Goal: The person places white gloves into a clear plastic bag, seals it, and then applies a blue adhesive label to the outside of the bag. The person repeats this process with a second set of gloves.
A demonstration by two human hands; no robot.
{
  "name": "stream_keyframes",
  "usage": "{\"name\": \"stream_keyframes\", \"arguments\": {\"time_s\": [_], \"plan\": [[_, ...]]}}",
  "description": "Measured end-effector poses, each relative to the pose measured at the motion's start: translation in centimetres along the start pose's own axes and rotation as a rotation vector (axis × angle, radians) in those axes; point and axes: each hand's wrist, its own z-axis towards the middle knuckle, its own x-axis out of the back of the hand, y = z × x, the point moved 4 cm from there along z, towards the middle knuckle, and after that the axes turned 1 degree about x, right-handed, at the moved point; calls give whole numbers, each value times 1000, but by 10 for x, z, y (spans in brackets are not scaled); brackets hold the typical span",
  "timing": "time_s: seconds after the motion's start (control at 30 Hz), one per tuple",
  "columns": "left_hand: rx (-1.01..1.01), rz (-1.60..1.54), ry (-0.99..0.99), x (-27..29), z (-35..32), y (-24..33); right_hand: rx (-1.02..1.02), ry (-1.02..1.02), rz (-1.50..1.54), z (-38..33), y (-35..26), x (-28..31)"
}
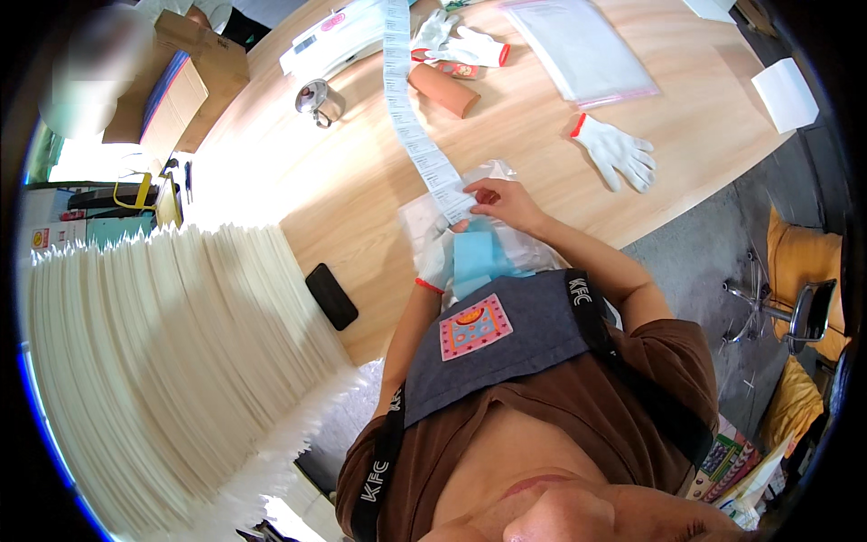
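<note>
A long strip of white printed labels [417, 140] runs down the table to both hands. Bare, my right hand [508, 205] pinches the strip's right edge near its lower end. My left hand [437, 262] wears a white glove with a red cuff; its bare thumb tip presses at the strip's end, and its other fingers are mostly hidden. Below the thumb, light-blue paper [475, 257] hangs folded in front of my apron. Clear plastic bags [492, 172] lie under and around the hands, partly covered by them.
A tall stack of white sheets [172, 361] stands at left, beside a black phone [331, 296]. Farther off are a metal cup [320, 102], a white machine [334, 41], an orange-brown roll [442, 88], a pile of gloves [465, 43], a plastic-wrapped pack [582, 50] and a single glove [614, 152].
</note>
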Motion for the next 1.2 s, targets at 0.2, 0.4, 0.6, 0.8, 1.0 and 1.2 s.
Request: {"name": "stream_keyframes", "arguments": {"time_s": [0.2,0.4,0.6,0.8,1.0,1.2], "plan": [[236,-359,-37,36,31,-43,250,3,-269,-5,-7,-12],[269,-337,53,41,37,-53,402,59,-318,-22,-20,-12],[313,-502,-85,21,22,-31,-337,10,417,4,18,20],[257,-464,-62,17,18,-26,-331,31,37,27,47,42],[293,-492,-73,14,15,-24,-177,177,-187,34,60,39],[283,-440,-38,15,14,-22,-174,239,-312,31,48,37]]}}
